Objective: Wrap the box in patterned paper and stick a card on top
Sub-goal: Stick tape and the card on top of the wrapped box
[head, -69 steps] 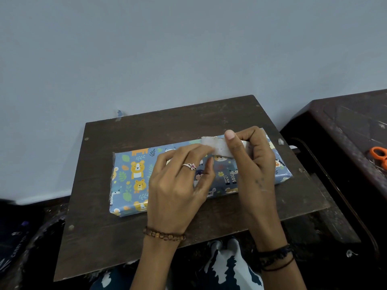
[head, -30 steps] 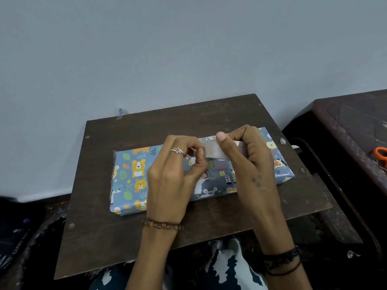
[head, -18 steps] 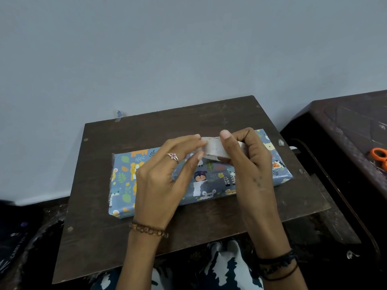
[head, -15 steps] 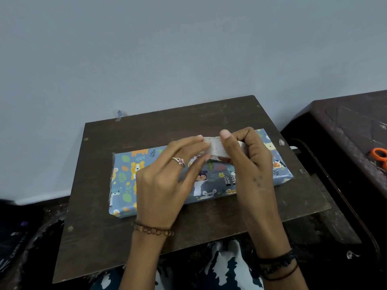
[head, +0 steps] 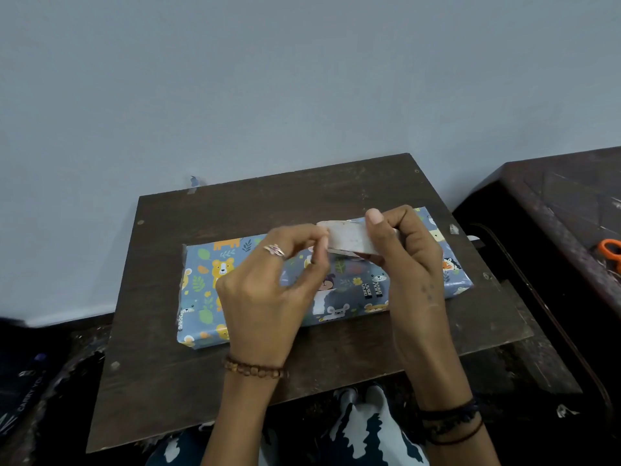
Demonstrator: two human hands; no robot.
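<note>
White tape roll (head: 351,239) stays gripped by right hand (head: 408,260); left hand (head: 268,290) fingers now curl, pinching its edge.

left hand (head: 265,290) pinching, right hand (head: 408,260) gripping

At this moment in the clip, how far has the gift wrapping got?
Wrapping looks done: the box lies on the dark table fully covered in animal-patterned paper. In hand: the right hand grips a pale roll, apparently tape, while the left hand picks at its end. Left: no card is visible on top, so sticking one on remains.
</note>
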